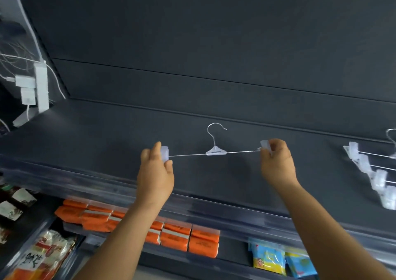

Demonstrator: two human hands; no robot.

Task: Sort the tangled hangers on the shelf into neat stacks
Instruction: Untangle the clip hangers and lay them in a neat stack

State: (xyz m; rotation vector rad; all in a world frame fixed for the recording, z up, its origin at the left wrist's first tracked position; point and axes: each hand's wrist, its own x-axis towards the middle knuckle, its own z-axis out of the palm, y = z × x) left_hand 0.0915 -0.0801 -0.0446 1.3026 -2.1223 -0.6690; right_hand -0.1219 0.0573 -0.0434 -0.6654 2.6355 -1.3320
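The left hand (155, 168) and right hand (276, 161) each pinch one end clip of the hanger (216, 151), so it stays flat over the shelf (107, 142). It likely goes on the stack of hangers (372, 172), well right of it

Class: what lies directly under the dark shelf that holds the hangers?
Under the shelf sit orange packets and blue-yellow packets on a lower level. The forearms cover part of that row, so what lies behind them cannot be seen.

One held hanger (216, 151) — four stacked hangers (372, 172)
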